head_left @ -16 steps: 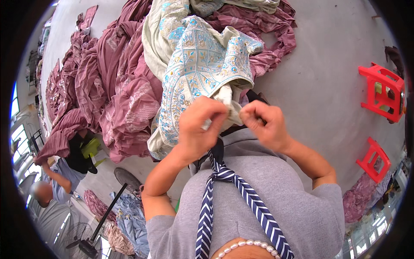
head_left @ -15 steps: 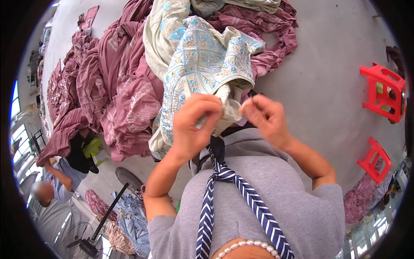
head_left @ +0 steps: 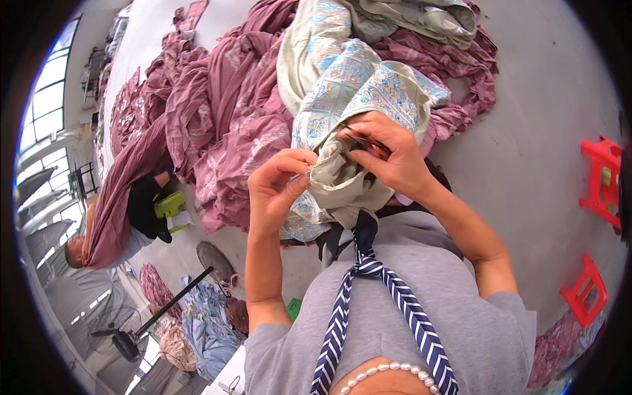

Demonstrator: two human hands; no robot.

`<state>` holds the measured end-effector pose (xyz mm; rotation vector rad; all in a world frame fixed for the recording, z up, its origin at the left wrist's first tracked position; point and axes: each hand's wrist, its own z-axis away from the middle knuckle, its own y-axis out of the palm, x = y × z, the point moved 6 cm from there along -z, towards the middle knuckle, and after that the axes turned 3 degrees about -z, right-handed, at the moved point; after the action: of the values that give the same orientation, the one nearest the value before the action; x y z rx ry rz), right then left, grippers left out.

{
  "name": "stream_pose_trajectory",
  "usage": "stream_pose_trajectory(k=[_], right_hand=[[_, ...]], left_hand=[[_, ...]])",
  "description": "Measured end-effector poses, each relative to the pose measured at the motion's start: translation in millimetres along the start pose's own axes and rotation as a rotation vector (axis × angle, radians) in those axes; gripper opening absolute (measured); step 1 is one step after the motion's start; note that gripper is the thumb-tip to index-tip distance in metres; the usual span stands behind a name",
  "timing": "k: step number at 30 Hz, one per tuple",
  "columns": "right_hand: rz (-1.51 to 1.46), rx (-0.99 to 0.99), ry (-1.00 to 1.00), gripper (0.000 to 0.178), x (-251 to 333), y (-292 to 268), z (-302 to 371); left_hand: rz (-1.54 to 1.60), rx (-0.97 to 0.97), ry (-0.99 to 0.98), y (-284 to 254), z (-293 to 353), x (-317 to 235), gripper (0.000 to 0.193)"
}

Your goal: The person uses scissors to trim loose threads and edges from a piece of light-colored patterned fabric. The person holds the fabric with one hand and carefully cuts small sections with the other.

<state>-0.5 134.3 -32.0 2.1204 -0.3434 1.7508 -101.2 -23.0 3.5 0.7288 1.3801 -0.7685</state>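
One pinch of your left hand (head_left: 271, 189) held the pale rim (head_left: 317, 181) of the embroidered garment (head_left: 339, 82) over the mauve pile's (head_left: 240, 128) near edge, your right hand (head_left: 403, 157) gripped apparent snips (head_left: 357, 137), and bunched folds risked a nick.

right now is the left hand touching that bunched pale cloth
Touching. The head view shows the left hand pinching the edge of the bunched pale cloth, with no gap between them.
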Motion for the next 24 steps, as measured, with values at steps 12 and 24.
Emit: stream_pose_trajectory(k=[12,24], right_hand=[[-0.223,0.471,0.133,0.014,1.0,31.1,-64.9],[-0.007,0.699,-0.04,0.019,-11.5,115.6,-98.1]], left_hand=[[-0.574,0.131,0.408,-13.2,9.4,-66.4,0.012],[-0.321,-0.343,0.173,-38.4,32.0,-40.3,0.003]])
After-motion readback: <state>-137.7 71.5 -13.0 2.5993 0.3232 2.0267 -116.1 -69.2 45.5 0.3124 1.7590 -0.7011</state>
